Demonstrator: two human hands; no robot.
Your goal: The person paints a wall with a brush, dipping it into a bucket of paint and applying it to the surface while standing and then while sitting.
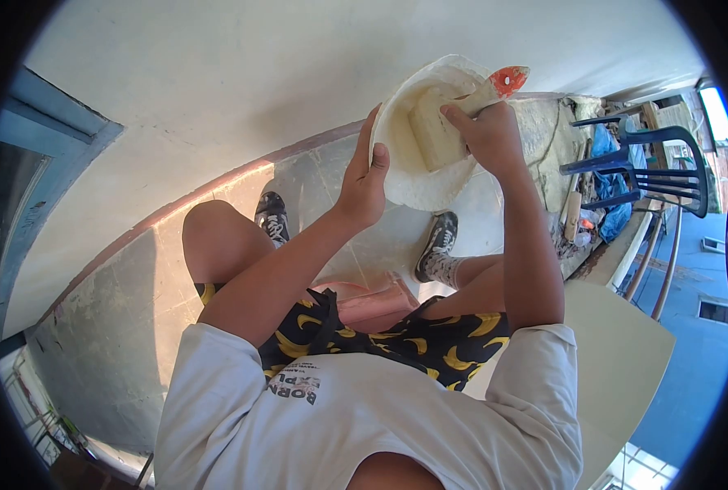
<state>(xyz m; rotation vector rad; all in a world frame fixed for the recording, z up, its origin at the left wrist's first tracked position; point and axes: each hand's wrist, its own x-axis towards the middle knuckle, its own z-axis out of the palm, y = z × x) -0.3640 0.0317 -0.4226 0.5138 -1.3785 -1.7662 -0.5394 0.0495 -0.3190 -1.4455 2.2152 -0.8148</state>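
The lens bends the picture and the corners are dark, so the sides are hard to read. The fingers of the left hand [364,184] go behind the bowl [413,192] and are hidden; only the thumb and the back of the hand show. The content of the bowl is not clear: a pale block [433,131] lies against the inner wall, and I cannot tell if it is the blade of the tool [508,79] or a separate piece. Of the tool only the orange end w/ holes shows, above the right hand [490,135]; the rest is covered by the grip. Both arms are bent at the elbow, forearms rising from the lap. The left hand clasps the bowl's rim on the left side & holds it tilted in the air, mouth toward the person, approx. above the space between the shoes [271,219]. The right hand is closed around the tool, index finger stretched along it, reaching into the bowl from the right. Under the bowl the tiled floor [315,175] shows; the wall [217,73] stands just past the feet. On the right are a blue chair [666,159] w/ clutter beside it, hard to make out, and a pale board [617,351] near the right arm. A pink seat [376,304] is partly seen under the legs.
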